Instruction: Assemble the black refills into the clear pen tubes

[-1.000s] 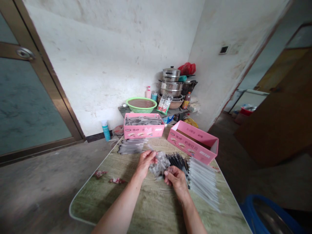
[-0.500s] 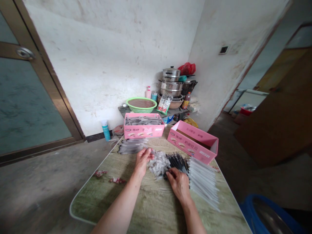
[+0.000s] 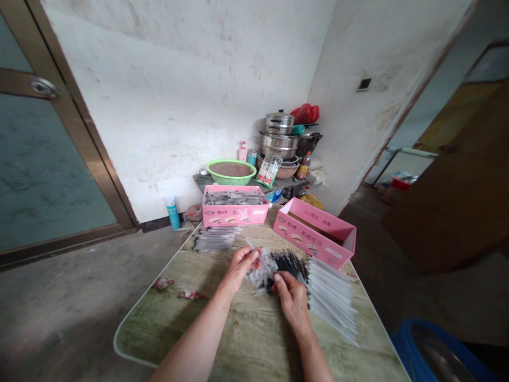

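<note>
My left hand [image 3: 243,263] is closed on a thin translucent pen piece [image 3: 250,244], which sticks up past the fingers; whether it is a cap or a whole pen is hard to tell. Under its fingertips lies a heap of small translucent pieces like pen caps [image 3: 260,278]. My right hand [image 3: 293,300] has thumb and fingers drawn together beside that heap; what they hold, if anything, is hidden. Just beyond it, black pen tips [image 3: 288,263] join a row of clear pen barrels [image 3: 332,297] fanned to the right. More pens [image 3: 217,239] lie stacked at the table's far left.
A pink box [image 3: 235,214] full of pens stands at the table's back edge. Another pink box [image 3: 314,233] sits to its right. Behind them, a shelf carries a green basin [image 3: 230,179] and stacked pots [image 3: 279,140]. A blue tub [image 3: 413,350] is at lower right.
My left hand has shifted right over the heap, and the translucent pen piece now shows upright in its fingers. My right hand has moved slightly, staying by the black tips.
</note>
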{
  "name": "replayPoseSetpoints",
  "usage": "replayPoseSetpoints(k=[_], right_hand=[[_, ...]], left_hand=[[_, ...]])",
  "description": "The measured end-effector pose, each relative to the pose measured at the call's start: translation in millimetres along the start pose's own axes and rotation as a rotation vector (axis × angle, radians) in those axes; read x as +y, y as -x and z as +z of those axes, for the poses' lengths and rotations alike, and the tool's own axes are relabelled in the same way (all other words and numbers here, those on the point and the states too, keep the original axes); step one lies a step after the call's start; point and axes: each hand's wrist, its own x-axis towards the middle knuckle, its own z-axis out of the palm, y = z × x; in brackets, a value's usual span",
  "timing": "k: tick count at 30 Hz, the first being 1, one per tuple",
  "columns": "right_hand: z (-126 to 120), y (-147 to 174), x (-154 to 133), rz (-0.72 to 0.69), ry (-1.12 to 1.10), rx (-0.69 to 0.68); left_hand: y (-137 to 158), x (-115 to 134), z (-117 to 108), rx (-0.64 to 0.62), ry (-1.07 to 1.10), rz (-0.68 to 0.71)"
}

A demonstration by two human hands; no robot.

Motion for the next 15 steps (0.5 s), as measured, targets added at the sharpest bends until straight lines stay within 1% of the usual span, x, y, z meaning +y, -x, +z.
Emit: replayPoseSetpoints(k=[2,4,6,8,10,12,13,15], right_hand=[[2,-1,1,0.000,-0.012,-0.033],[3,-2,2,0.006,-0.001,-0.046],[3,-2,5,0.006,0.038,-0.046],[1,-1,10,-0.004,0.111,-0.022],[-2,-1,15,-0.029,0.227,0.046],[-7,-2,20,-0.057,0.387,0.153],[-9,-2,23,-0.068,0.475,0.208],[-12,-4,26,-0.079,0.638,0.304]], left_hand=[[0,0,0,-0.005,-0.003,0.002],[-1,-1,-2,0.019,0.002,0.005],[-4,-1,-6,0.093,0.027,0.023],[-7,0,-13,0.216,0.073,0.062],[-11,1,-19,0.357,0.130,0.105],[-13,2,-25,0.456,0.177,0.137],[-14,2,-26,0.475,0.189,0.145],[-13,2,-25,0.445,0.179,0.140]])
